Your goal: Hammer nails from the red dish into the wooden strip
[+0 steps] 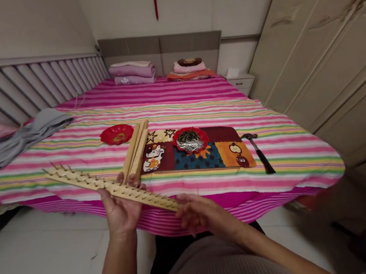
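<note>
Here, a long wooden strip (pixel 126 192) is up in front of the person, over the near edge of the bed (pixel 292 139). Lots of thin nails (pixel 94 181) stick up out of it in rows. The strip slants, with its left end pointing away from the person. The left hand (pixel 125 211) grips it near the middle, with the thumb on the near edge and the fingers underneath and behind. The right hand (pixel 197 212) is at the right end of the strip with its fingers bent. It is blurry, so I cannot tell if it grips the wood or only touches it.

Just past the left hand, some wooden sticks (pixel 135 150) lie side by side. To their left is a red dish (pixel 107 135) with something small and yellowish in it. To their right is a bright mat (pixel 198 160) with a white cat picture (pixel 153 158) on it. On the mat sits another red dish (pixel 176 140), full of loose shiny nails (pixel 188 140). A hammer (pixel 264 159) with a black handle lies just beside the mat, on the right. Gray cloth (pixel 41 125) lies far to the left. Folded blankets (pixel 135 73) sit by the headboard (pixel 137 50).
</note>
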The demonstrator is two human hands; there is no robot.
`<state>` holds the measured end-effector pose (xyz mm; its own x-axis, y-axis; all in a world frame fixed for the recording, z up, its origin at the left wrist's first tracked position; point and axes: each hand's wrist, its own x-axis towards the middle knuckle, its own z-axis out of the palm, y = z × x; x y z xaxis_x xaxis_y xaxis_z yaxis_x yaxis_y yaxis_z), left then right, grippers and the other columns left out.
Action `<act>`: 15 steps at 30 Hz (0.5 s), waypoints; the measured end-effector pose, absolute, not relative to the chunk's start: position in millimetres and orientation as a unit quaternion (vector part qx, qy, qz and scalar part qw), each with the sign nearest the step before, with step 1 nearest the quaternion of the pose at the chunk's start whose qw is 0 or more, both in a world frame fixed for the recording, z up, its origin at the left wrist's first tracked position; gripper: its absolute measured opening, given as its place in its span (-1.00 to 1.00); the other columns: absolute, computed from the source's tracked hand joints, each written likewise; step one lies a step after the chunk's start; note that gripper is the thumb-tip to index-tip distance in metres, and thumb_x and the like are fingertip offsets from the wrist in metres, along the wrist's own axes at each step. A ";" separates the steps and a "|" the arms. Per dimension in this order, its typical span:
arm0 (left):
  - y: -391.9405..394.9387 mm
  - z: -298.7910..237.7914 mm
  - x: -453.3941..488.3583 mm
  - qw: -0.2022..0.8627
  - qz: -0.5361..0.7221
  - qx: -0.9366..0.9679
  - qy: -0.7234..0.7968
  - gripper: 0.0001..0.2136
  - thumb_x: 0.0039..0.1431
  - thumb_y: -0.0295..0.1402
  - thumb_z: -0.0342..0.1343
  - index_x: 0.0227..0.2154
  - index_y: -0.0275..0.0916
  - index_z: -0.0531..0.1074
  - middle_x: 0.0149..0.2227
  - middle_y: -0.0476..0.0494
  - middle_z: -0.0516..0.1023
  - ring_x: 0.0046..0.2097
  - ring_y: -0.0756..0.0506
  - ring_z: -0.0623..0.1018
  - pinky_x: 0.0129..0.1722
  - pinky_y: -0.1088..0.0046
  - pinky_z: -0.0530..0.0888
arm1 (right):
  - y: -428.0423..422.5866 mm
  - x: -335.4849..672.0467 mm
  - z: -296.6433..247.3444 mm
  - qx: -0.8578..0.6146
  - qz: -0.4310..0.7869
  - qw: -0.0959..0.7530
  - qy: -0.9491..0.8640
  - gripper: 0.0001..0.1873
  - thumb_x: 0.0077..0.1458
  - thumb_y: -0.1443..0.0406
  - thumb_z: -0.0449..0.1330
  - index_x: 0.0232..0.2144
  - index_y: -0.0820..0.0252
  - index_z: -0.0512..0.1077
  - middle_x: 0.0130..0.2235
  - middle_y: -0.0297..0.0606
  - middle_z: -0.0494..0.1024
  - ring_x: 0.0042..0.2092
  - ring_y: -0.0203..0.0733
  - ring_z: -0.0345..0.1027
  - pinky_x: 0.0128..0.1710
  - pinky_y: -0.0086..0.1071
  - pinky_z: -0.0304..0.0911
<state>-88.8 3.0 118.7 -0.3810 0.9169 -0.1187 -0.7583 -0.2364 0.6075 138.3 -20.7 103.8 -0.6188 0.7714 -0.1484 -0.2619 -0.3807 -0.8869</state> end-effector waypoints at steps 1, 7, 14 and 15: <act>1.9 120.7 -90.9 0.526 0.781 0.134 0.308 -0.50 -0.15 0.14 0.11 -0.31 -0.19 0.46 -0.37 -0.05 0.54 -0.38 -0.03 0.49 -0.33 0.36 0.51 | -18.7 142.8 106.7 -0.250 0.827 0.339 -0.371 -0.54 0.12 0.02 0.01 -0.02 0.09 0.34 -0.17 -0.21 0.53 -0.22 -0.17 0.42 -0.33 -0.35 0.27; 0.5 152.9 -96.7 0.449 0.794 0.158 0.377 -0.51 -0.35 0.15 0.22 -0.50 -0.20 0.44 -0.53 0.07 0.50 -0.43 0.02 0.45 -0.43 0.48 0.49 | -1.7 165.1 116.0 -0.191 0.862 0.416 -0.219 -0.29 0.15 -0.15 -0.29 -0.07 0.17 0.38 0.07 -0.15 0.40 0.06 -0.11 0.29 -0.07 -0.27 0.21; -1.7 168.7 -95.2 0.401 0.802 0.236 0.375 -0.55 -0.27 0.09 0.22 -0.48 -0.22 0.45 -0.56 0.08 0.49 -0.42 0.01 0.42 -0.43 0.48 0.46 | 3.6 171.7 103.2 -0.175 0.853 0.449 -0.201 -0.30 0.15 -0.14 -0.29 -0.09 0.17 0.40 0.07 -0.17 0.41 0.05 -0.13 0.29 -0.03 -0.25 0.20; -1.5 167.4 -93.8 0.402 0.800 0.245 0.372 -0.54 -0.32 0.10 0.24 -0.48 -0.22 0.45 -0.56 0.08 0.49 -0.43 0.01 0.42 -0.42 0.47 0.46 | 3.9 172.5 101.7 -0.177 0.855 0.449 -0.192 -0.29 0.15 -0.14 -0.30 -0.09 0.18 0.39 0.08 -0.16 0.40 0.04 -0.14 0.30 -0.04 -0.26 0.21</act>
